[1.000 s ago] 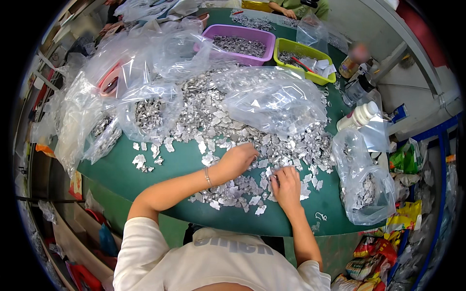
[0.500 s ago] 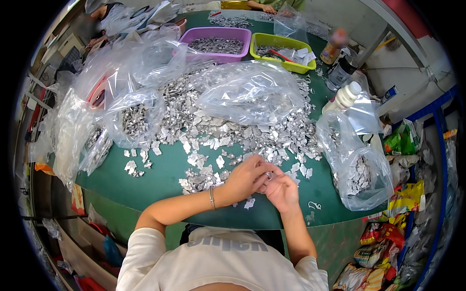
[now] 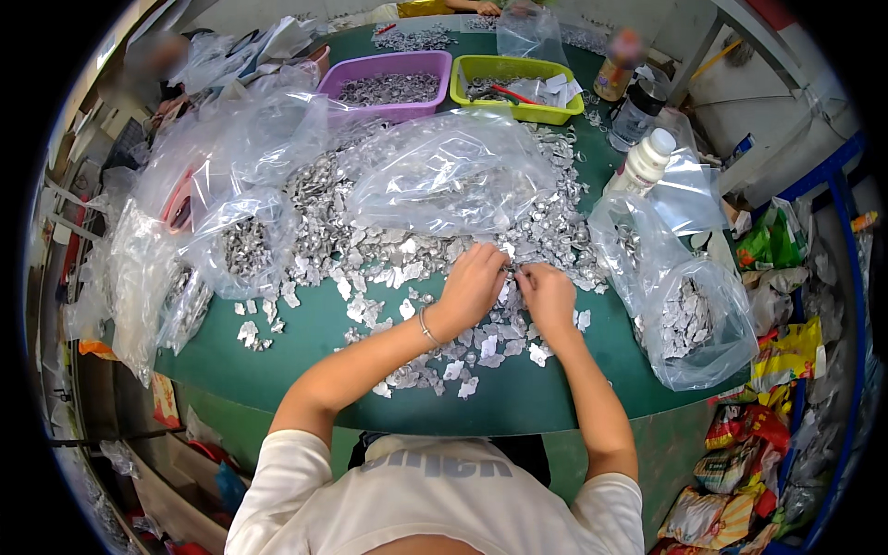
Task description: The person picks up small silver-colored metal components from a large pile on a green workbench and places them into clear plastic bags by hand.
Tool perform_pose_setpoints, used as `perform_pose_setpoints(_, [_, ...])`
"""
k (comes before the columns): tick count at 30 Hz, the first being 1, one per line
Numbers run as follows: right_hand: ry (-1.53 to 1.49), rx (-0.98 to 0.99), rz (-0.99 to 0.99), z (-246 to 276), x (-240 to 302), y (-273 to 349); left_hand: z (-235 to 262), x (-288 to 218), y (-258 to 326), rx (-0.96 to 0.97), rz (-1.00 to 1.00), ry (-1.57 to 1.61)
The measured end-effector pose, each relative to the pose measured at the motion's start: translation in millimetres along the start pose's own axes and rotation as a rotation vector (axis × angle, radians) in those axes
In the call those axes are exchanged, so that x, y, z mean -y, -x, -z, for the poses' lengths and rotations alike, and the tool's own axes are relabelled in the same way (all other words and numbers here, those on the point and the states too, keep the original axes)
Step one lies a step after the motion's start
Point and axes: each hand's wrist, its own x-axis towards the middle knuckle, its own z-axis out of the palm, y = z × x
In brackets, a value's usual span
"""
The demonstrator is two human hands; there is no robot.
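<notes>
Brimming purple tub [image 3: 388, 69] of silvery pieces [image 3: 388, 90]

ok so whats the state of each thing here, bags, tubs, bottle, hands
left hand: fingers curled on small silver pieces, together with the other hand
right hand: pinching a piece at the pile's edge
silver pieces: loose, heaped across the green table
clear bag at right: open, partly filled
clear bag on the heap: lying flat, nearly empty
purple tub: holds silver pieces
green tub: holds a few items
white bottle: upright, capped
</notes>
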Motion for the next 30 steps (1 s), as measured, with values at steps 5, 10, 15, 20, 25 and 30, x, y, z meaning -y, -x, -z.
perform_pose_setpoints(5, [-1.355, 0.285, -0.762, 50.6, -29.0, 17.1, -2.7, -15.9, 21.8, 0.18, -0.092, 0.021])
perform_pose_setpoints(10, [-1.992, 0.075, -0.928, 69.6, -31.2, 36.2, -6.4, -22.5, 18.3, 0.396, -0.091, -0.12])
perform_pose_setpoints(15, [-1.653, 0.173, -0.902, 75.9, -37.6, 45.2, -11.3, -27.4, -3.5, 0.159, -0.234, -0.155])
perform_pose_setpoints(20, [-0.374, -0.049, -0.503, 58.2, -38.7, 38.4, -35.2, -18.8, -20.7, 0.264, -0.32, -0.402])
perform_pose_setpoints(25, [-0.12, 0.053, -0.349, 56.8, -39.4, 19.0, -27.7, -9.9, -5.3, 0.378, -0.358, -0.332])
perform_pose_setpoints(30, [0.221, 0.187, -0.123, 43.6, -13.2, 11.3, -11.7, -11.6, 24.6, 0.411, -0.337, -0.097])
